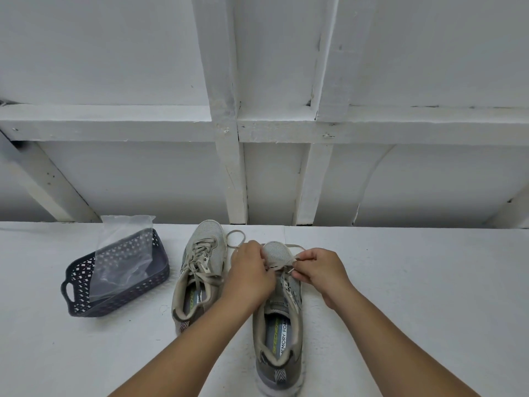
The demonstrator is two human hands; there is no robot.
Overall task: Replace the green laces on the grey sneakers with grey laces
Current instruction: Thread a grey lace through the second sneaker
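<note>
Two grey sneakers stand on the white table, toes pointing away from me. The left sneaker (200,270) is fully laced with a grey lace. The right sneaker (282,319) has a grey lace (286,263) only across its lowest eyelets near the toe. My left hand (252,270) pinches one end of that lace over the toe end. My right hand (317,267) pinches the other end at the right eyelets. Loose lace loops (237,237) lie beyond the toes. No green lace is in sight.
A dark perforated plastic basket (77,299) sits at the left with a clear plastic bag (123,259) standing in it. A white wall with wooden framing (229,167) rises right behind the table's far edge.
</note>
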